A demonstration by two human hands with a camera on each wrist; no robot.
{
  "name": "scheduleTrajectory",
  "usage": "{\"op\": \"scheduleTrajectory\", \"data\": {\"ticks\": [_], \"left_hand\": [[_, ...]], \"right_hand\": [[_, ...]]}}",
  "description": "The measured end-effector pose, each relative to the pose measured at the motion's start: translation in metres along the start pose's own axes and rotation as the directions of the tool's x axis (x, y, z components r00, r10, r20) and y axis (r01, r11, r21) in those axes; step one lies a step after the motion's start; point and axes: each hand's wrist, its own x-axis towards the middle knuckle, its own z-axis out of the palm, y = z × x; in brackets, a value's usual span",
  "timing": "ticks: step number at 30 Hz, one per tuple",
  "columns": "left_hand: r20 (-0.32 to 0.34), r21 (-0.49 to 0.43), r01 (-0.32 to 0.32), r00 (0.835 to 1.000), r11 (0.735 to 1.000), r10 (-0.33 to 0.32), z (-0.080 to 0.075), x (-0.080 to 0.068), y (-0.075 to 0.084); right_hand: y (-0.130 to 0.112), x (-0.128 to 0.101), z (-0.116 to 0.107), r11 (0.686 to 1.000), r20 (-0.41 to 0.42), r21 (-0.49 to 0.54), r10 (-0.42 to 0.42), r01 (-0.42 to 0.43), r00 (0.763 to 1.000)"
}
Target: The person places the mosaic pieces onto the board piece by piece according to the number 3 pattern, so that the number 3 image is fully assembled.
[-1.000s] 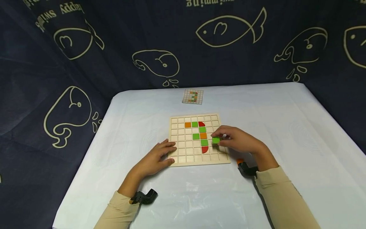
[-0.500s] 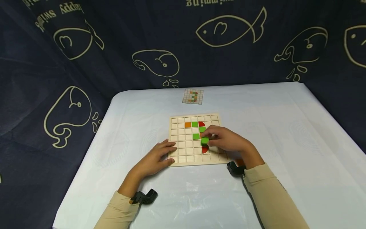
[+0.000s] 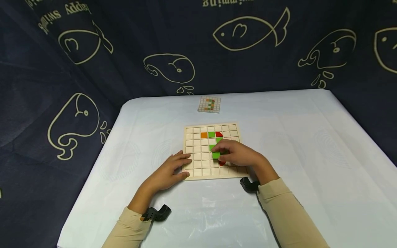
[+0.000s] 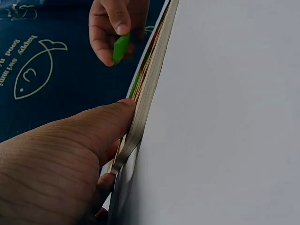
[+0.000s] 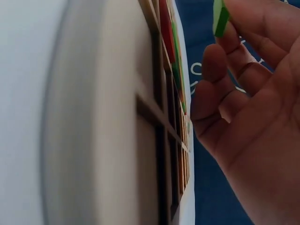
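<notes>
A wooden grid board (image 3: 193,141) lies on the white table, with orange, green and red tiles set in its cells. My right hand (image 3: 238,155) hovers over the board's middle and pinches a green square tile (image 3: 216,155) between thumb and fingers; the same green tile (image 4: 121,47) (image 5: 220,18) shows in both wrist views. It covers part of the tile column and the red piece (image 3: 222,163). My left hand (image 3: 170,170) rests on the board's lower left corner, thumb against its edge (image 4: 140,117).
A small pattern card (image 3: 209,104) lies beyond the board near the table's far edge. Dark blue cloth with fish drawings (image 3: 173,70) hangs around the table. White tabletop (image 3: 310,144) spreads to the right and left of the board.
My right hand has carried the green tile leftward from the board's right side to over its middle columns. The left hand has stayed on the board's corner.
</notes>
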Motion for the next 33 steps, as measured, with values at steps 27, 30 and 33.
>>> {"op": "scheduleTrajectory", "data": {"ticks": [27,30,33], "left_hand": [[0.0,-0.004,0.005,1.0,1.0,-0.005,-0.002,-0.001,0.003],[0.0,-0.006,0.005,1.0,1.0,-0.005,-0.002,-0.001,0.003],[-0.001,-0.005,0.002,1.0,1.0,-0.002,-0.001,-0.001,0.003]], "right_hand": [[0.0,0.004,0.016,0.98,0.065,-0.196,-0.009,0.021,0.998],[-0.002,0.004,0.016,0.979,0.067,-0.203,-0.013,0.026,0.998],[-0.002,0.004,0.017,0.978,0.065,-0.208,-0.015,0.028,0.998]]}}
